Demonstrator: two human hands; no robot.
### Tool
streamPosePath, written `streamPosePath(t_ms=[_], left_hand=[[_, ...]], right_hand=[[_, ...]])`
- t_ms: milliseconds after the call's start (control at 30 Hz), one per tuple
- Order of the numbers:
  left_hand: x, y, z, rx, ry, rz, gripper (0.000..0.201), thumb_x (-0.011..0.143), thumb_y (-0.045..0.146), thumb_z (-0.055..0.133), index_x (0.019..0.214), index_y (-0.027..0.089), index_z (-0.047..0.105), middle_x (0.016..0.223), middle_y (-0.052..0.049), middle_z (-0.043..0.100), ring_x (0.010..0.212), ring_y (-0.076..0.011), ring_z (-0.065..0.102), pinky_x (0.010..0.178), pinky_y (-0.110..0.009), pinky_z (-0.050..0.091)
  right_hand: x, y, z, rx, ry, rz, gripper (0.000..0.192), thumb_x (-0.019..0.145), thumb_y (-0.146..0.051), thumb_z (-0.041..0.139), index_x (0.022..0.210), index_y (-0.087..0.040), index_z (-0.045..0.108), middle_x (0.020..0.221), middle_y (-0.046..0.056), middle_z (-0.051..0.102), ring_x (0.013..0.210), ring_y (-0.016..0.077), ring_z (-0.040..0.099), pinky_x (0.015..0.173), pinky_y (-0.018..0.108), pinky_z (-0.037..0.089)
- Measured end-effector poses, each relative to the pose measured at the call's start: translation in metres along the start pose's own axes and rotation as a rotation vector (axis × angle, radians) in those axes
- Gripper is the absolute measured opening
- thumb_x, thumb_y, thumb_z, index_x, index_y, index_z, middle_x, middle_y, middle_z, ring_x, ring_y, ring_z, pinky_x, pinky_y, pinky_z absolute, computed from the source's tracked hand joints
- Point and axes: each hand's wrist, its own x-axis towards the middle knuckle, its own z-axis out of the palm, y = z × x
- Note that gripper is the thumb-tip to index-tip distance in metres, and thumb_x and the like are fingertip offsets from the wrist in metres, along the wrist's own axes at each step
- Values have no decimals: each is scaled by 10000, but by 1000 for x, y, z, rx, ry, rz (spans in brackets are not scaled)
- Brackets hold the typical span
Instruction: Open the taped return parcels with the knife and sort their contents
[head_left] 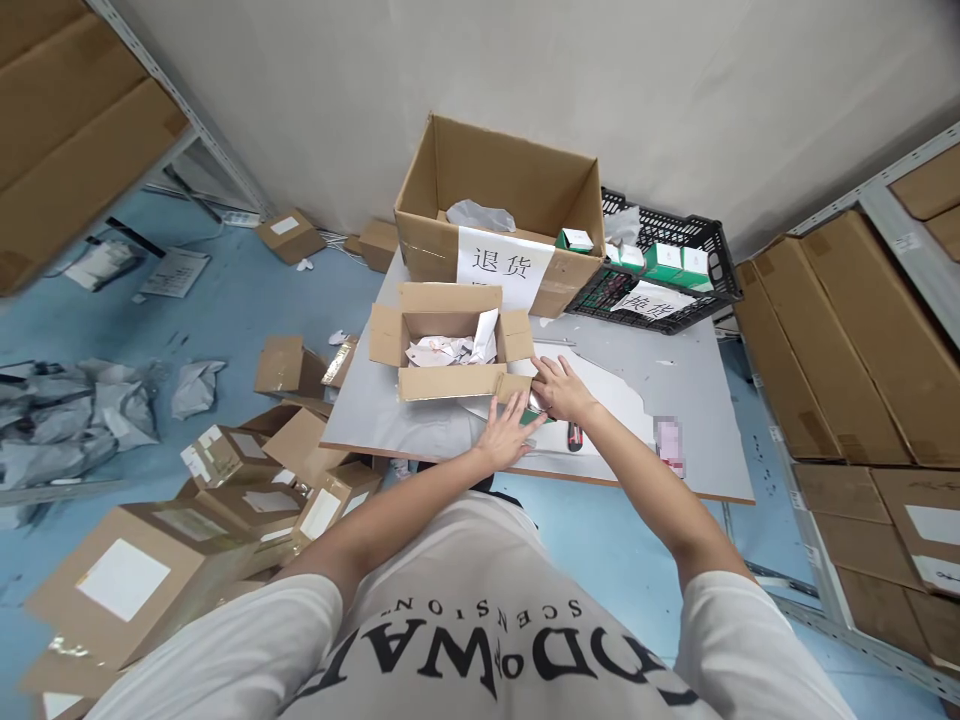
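My left hand (507, 432) and my right hand (561, 388) meet on the grey table (675, 380), both pressed around a small green item (534, 410) that is mostly hidden between them. Just beyond my fingers stands a small open cardboard box (450, 350) with crumpled white paper inside. Its near right flap touches my right hand. A dark, red-tipped tool (574, 436) lies on the table beside my right wrist.
A large open carton (495, 200) with a paper label stands at the table's far edge, next to a black crate (667, 270) of green-and-white boxes. Several sealed and open cartons (225, 480) litter the blue floor at left. Shelving with flat cardboard (847, 340) lines the right.
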Motion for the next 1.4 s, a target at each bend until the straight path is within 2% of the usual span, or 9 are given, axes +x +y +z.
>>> streamPosePath(t_ms=[200,467,600,700,767,867,967,1200,1400], left_hand=[[0,0,2,10,21,-15,779,741,362,703,1413,355,308,1536,-147,160,1402,-357,142,1046,-671,49],[3,1,-1,29,14,-33,777,720,369,723,1395,383,339,1533,-121,189,1389,-376,173,1042,-684,35],[5,0,-3,3,4,-15,776,698,365,748,1371,425,368,1529,-99,212,1374,-404,195,1022,-708,-4],[7,0,-5,-20,-10,-9,790,675,370,767,1363,423,382,1523,-109,222,1368,-418,197,1006,-723,-23],[10,1,-7,-33,-19,-23,801,664,387,773,1365,411,386,1521,-124,220,1363,-426,202,1000,-729,-20],[12,7,-10,-52,-35,-48,781,659,438,763,1354,400,409,1518,-133,220,1352,-440,216,989,-738,-22],[14,12,-12,-57,-60,-55,756,649,476,758,1331,397,440,1519,-127,220,1343,-446,228,985,-740,-29],[21,13,-18,-55,-183,-69,789,640,519,744,1342,351,426,1521,-159,188,1336,-455,228,977,-745,39],[27,18,-24,-16,-252,-82,860,607,627,711,1358,374,376,1533,-142,147,1347,-436,209,991,-731,38]], right_hand=[[10,2,2,11,-6,-63,524,513,-84,766,1019,-179,668,1430,157,379,1363,375,224,1112,584,12],[9,15,-3,13,-39,-145,592,470,-171,810,1044,-148,664,1373,183,406,1332,393,246,1087,615,40],[10,18,-5,6,-123,-115,511,546,-197,767,1041,-159,651,1326,181,439,1287,386,304,1029,657,184],[10,19,-5,40,-212,-78,411,591,-209,733,991,-159,652,1299,182,451,1218,365,386,944,593,365],[10,22,-3,78,-226,-67,385,590,-208,727,964,-159,650,1321,179,425,1223,369,379,902,548,420],[9,28,2,122,-192,-68,435,572,-195,729,994,-144,635,1348,183,385,1254,379,347,897,510,439],[7,34,6,169,-173,-111,454,537,-175,737,975,-112,634,1282,192,430,1242,359,386,928,433,443],[7,37,3,243,-185,-100,451,504,-164,748,935,-109,630,1215,162,453,990,276,596,793,321,505],[5,37,1,236,-237,-39,461,537,-224,748,963,-117,607,1237,147,432,857,219,634,729,301,507]])
